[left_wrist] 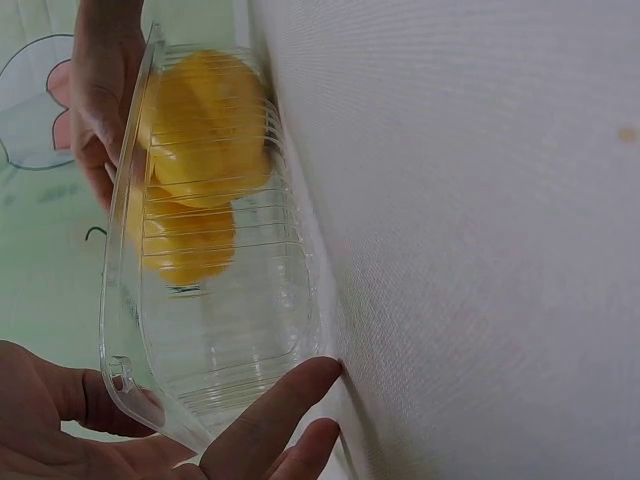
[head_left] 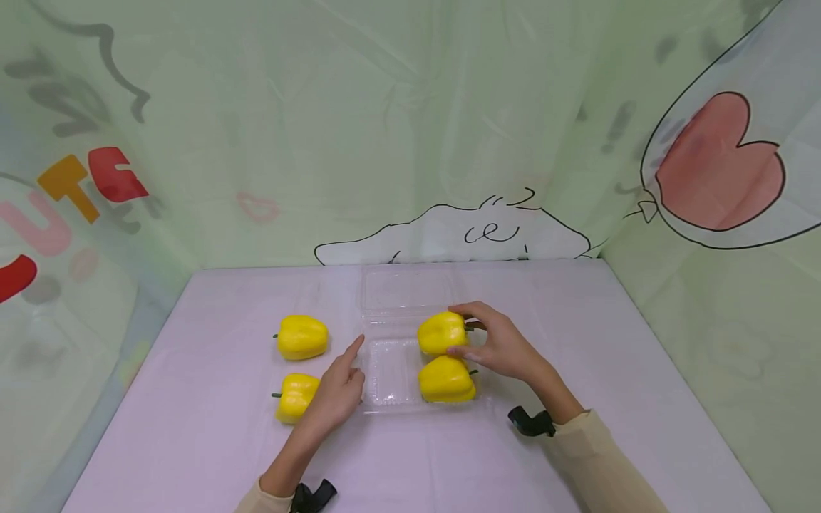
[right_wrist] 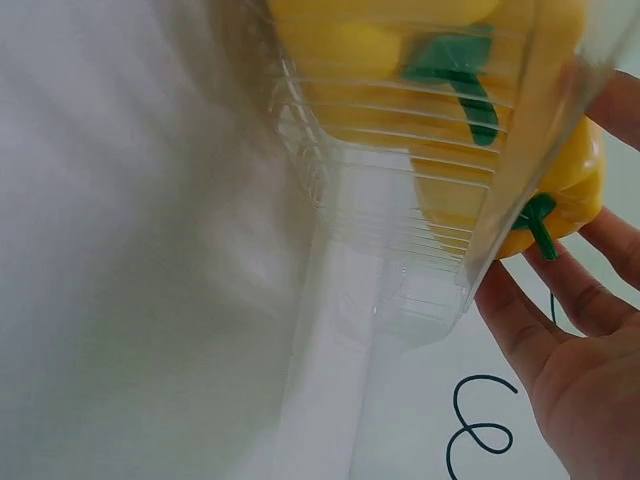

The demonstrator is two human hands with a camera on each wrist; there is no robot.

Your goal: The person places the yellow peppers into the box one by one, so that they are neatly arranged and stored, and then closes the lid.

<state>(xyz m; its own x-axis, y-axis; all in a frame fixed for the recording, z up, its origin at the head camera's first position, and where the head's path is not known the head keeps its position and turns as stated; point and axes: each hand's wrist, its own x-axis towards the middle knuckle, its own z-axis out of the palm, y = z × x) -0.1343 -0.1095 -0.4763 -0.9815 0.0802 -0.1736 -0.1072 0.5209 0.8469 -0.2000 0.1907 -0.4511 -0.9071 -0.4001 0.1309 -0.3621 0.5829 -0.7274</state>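
A clear plastic clamshell container (head_left: 393,372) lies open on the table. On its right side are two yellow bell peppers, the near one (head_left: 447,380) and the far one (head_left: 442,333). My right hand (head_left: 503,345) grips the far pepper between thumb and fingers, by its stem end. At the container's left edge is my left hand (head_left: 340,388), index finger stretched out along the wall. In the left wrist view the left thumb (left_wrist: 105,405) lies at the rim corner and its fingers (left_wrist: 280,405) are low by the container's outside.
Two more yellow bell peppers lie left of the container, a far one (head_left: 302,337) and a near one (head_left: 298,397) partly behind the left hand. The container's clear lid (head_left: 408,288) lies folded back towards the wall. A printed curtain (head_left: 288,142) surrounds the table.
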